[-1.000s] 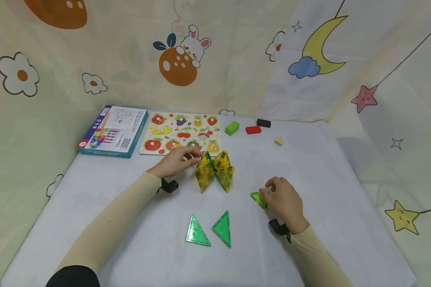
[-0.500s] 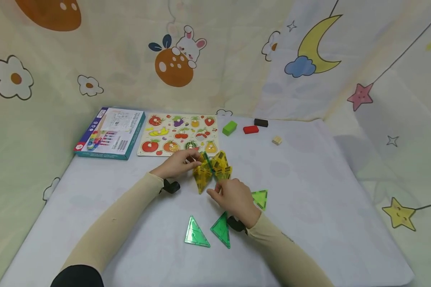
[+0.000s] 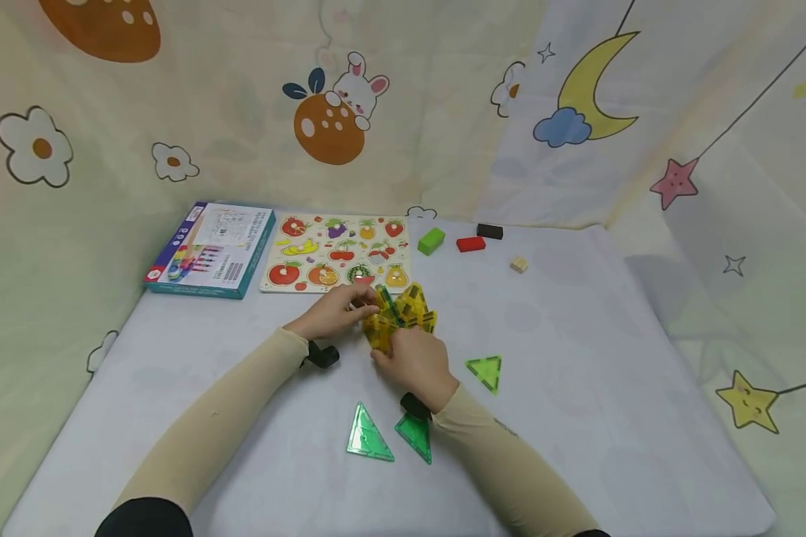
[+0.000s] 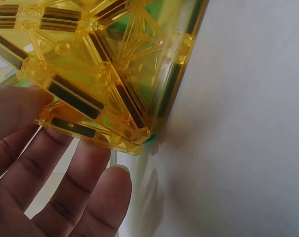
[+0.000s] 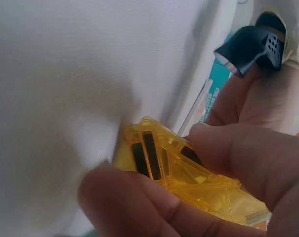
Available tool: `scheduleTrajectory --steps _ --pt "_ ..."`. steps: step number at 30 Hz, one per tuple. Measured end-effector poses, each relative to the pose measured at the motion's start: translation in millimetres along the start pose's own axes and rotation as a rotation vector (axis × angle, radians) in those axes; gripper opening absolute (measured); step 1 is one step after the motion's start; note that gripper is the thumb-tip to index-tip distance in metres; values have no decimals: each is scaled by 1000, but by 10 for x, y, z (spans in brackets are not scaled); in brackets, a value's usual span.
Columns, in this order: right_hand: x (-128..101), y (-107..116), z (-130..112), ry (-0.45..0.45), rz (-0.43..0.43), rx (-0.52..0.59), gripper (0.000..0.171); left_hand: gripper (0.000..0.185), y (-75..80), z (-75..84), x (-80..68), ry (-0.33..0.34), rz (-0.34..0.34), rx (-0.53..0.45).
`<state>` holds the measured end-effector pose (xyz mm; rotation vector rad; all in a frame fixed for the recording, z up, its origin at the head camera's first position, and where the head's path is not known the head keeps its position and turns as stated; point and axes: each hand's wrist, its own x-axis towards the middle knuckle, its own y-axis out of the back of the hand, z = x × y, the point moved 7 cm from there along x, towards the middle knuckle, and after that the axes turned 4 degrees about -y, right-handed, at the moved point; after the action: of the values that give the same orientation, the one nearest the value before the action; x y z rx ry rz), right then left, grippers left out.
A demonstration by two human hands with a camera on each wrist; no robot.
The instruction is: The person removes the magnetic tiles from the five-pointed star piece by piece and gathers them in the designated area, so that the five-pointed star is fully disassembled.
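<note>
In the head view a yellow magnetic tile model [image 3: 413,298], with a green tile standing in its middle, sits on the white cloth. My left hand [image 3: 334,310] grips its left side, thumb on one face and fingertips beneath the edge in the left wrist view. From the front, my right hand [image 3: 419,365] pinches a yellow point [image 5: 189,173] of the model between thumb and fingers, hiding part of it. Nearer to me lie two loose green triangle tiles, the left one [image 3: 368,436] in full sight and the right one [image 3: 415,438] partly under the right wrist camera.
A light green triangle tile [image 3: 486,373] lies right of the right hand. Behind the model are a fruit puzzle board [image 3: 319,237] and a flat box [image 3: 218,250]. Farther right sit a green block [image 3: 431,241], a red block [image 3: 471,244], a black block [image 3: 489,232] and a small beige piece [image 3: 519,264].
My right hand has left the light green triangle, come left to the yellow model and taken hold of its front. The left hand stays on the model's left side.
</note>
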<state>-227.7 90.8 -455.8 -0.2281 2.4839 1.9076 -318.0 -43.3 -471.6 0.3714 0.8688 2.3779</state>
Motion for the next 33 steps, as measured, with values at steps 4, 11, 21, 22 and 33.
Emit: scheduleTrajectory --steps 4,11,21,22,33 --pt "-50 9 34 -3 11 -15 58 16 -43 5 -53 9 -1 -34" --pt "-148 61 105 1 9 -35 45 18 -92 5 -208 18 8 -67" --pt "-167 144 236 28 45 -5 18 19 -126 54 -400 66 98 -110" --pt "-161 145 251 28 50 -5 17 18 -128 60 -415 74 114 -118" --pt "-83 161 398 -21 89 1 9 21 -189 90 -531 107 223 -176"
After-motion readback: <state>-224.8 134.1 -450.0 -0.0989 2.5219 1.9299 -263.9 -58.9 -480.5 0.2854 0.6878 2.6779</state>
